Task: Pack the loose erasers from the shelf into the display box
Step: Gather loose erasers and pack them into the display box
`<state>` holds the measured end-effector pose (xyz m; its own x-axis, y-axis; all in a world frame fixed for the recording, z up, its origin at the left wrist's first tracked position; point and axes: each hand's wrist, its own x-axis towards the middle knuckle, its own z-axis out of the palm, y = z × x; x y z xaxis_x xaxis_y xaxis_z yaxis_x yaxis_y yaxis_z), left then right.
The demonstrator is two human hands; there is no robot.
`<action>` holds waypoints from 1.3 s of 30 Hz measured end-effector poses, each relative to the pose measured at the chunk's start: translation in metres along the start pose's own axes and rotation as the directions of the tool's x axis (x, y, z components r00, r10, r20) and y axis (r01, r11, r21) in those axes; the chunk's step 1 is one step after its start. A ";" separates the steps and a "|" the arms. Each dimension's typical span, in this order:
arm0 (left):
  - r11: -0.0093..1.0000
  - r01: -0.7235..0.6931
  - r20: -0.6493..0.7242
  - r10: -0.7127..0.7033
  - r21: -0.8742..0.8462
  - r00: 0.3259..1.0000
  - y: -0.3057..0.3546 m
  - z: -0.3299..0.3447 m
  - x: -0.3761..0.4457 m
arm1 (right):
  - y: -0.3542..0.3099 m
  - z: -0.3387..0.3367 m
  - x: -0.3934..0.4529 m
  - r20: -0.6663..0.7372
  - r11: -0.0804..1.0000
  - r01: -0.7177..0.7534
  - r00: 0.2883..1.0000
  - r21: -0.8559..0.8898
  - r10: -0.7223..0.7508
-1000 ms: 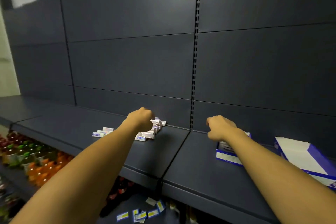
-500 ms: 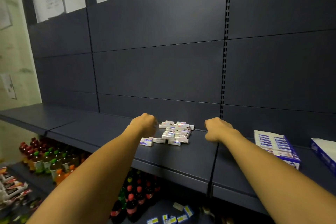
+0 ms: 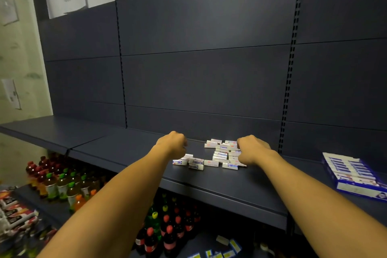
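Erasers (image 3: 222, 156) lie heaped on the dark shelf (image 3: 219, 186) between my hands — left hand (image 3: 172, 145) curled, grip unclear, right hand (image 3: 252, 150) curled against the pile. Display box (image 3: 354, 174) sits far right.

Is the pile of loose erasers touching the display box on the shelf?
Apart. The head view shows bare dark shelf and the right forearm between the loose erasers and the display box, which sits far to the right.
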<state>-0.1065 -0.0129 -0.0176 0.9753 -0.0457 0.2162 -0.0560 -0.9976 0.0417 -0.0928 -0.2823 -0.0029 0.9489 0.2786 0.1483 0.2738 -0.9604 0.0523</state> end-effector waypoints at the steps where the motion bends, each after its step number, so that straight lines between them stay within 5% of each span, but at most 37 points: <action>1: 1.000 -0.004 -0.004 0.004 -0.004 1.000 -0.004 0.002 0.004 | -0.002 -0.001 0.005 -0.004 1.000 -0.004 1.000 -0.002 0.004; 20: 0.987 -0.162 0.055 0.161 0.014 0.985 -0.007 0.040 0.155 | 0.003 0.000 0.148 -0.081 0.997 0.007 0.997 0.081 0.000; 39: 0.945 -0.324 0.135 0.326 -0.036 0.936 -0.001 0.092 0.225 | 0.007 0.027 0.189 -0.018 0.991 -0.083 0.996 0.108 0.085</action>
<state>0.1325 -0.0272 -0.0587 0.9230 -0.3754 0.0843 -0.3771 -0.9262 0.0048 0.0930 -0.2365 -0.0015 0.9657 0.1960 0.1701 0.2097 -0.9755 -0.0670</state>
